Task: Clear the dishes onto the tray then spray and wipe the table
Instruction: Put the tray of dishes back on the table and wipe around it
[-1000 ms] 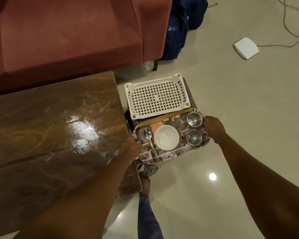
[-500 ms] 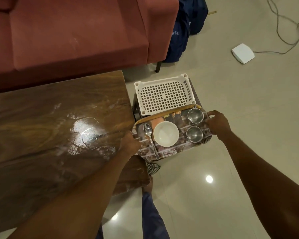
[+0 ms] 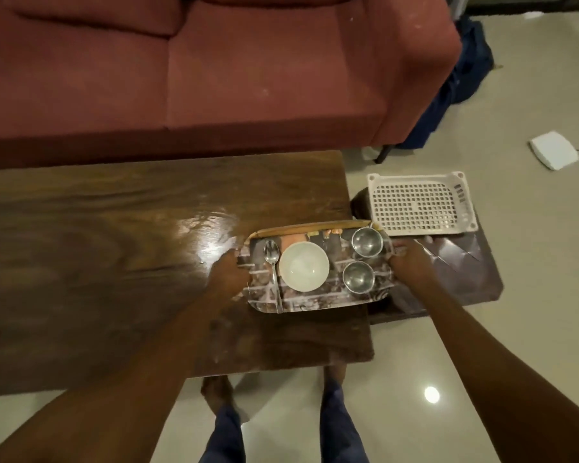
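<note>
Left hand (image 3: 226,274) and right hand (image 3: 411,259) each grip a short end of the patterned tray (image 3: 315,300), fingers curled on its rim, over the wooden table (image 3: 114,245) (white bowl (image 3: 304,267), spoon (image 3: 271,255) and steel cups (image 3: 358,277) aboard). Beyond sits a white basket (image 3: 418,203).

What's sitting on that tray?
On the tray: a white bowl, a spoon beside it, a far steel cup and a near steel cup. The bowl looks empty. The left hand and right hand cover the tray's ends, and the dishes hide the print beneath them.
</note>
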